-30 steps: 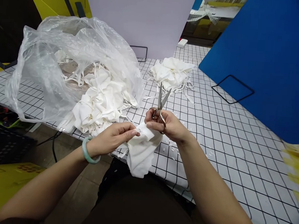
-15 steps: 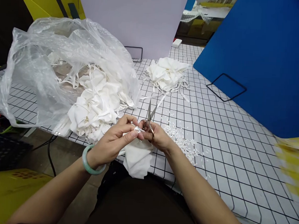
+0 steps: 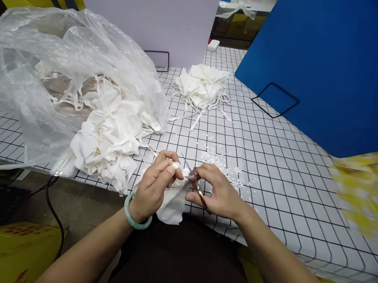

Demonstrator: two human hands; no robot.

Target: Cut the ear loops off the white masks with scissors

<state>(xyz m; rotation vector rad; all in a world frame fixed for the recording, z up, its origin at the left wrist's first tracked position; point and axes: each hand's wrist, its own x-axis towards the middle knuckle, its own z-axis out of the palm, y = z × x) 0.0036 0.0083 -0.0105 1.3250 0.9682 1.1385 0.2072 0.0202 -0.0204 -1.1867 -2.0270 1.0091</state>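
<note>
My left hand, with a pale green bangle on the wrist, pinches the top edge of a white cloth piece at the table's near edge. My right hand grips small scissors, whose blades point up and left at the cloth held by the left fingers. The cloth hangs down over the table edge toward my lap. Tiny white cuttings lie scattered on the grid-patterned table just beyond my right hand.
A large clear plastic bag spilling white cloth pieces fills the left of the table. A smaller pile of white cloth lies farther back. A blue board stands at right, a white board behind. A black cable hangs at left.
The scissors have tipped from upright to slanting toward the cloth. Both hands have drawn closer together at the table edge, and the view has shifted down and right.
</note>
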